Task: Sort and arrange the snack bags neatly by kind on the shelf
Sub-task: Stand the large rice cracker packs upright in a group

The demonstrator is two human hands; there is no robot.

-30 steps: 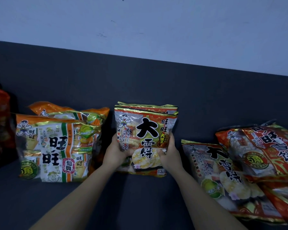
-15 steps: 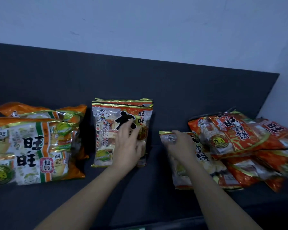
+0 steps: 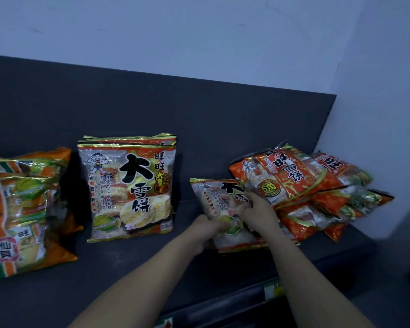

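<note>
In the head view, the left hand (image 3: 207,229) and the right hand (image 3: 256,213) both close their fingers on a pale snack bag (image 3: 219,200) lying on the dark shelf (image 3: 128,268), between the standing gold-edged bags (image 3: 128,185) and the red pile (image 3: 301,183) that overlaps it.

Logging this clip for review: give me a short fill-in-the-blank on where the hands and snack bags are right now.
Both hands, left hand and right hand, grip ____ bag.
That bag lies partly under the ____ pile.
The upright stack stands to the ____ of the hands.
Missing words: one; red; left
</note>
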